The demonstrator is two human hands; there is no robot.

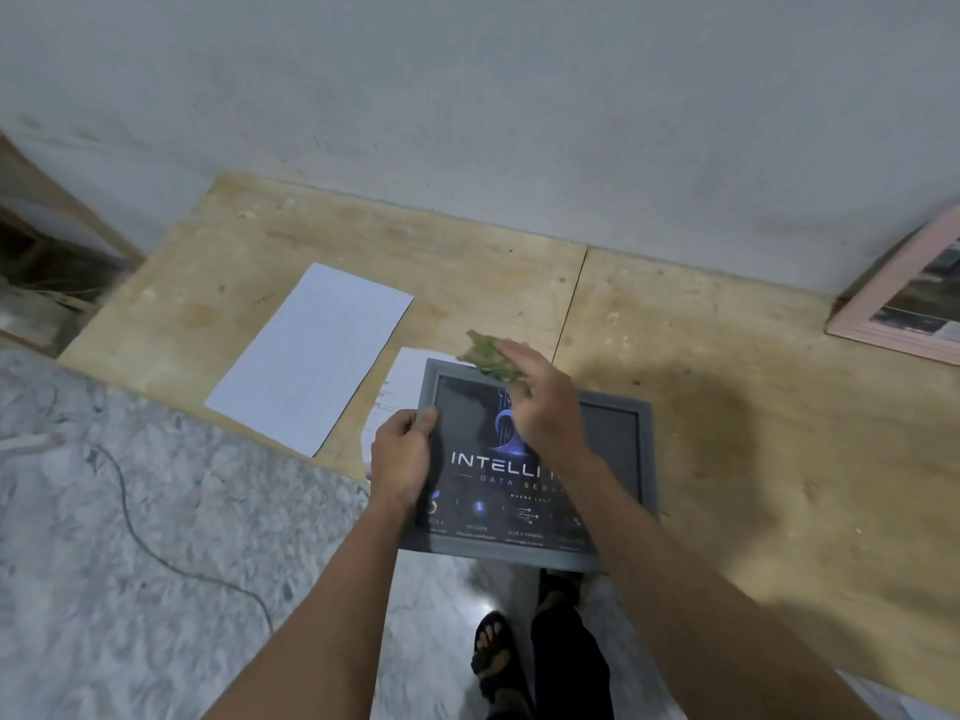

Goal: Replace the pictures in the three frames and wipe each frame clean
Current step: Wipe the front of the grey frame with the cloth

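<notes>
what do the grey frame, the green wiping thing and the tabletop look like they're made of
Grey frame: matte, evenly coloured moulding, likely plastic or painted wood. Green cloth: soft fabric, bunched and wrinkled under the right hand. Table: unfinished plywood, pale grain, knots and a seam between sheets.

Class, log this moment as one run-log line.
step: wiping | left hand: grips grey frame edge | right hand: presses green cloth on frame | pink frame: against wall
</notes>
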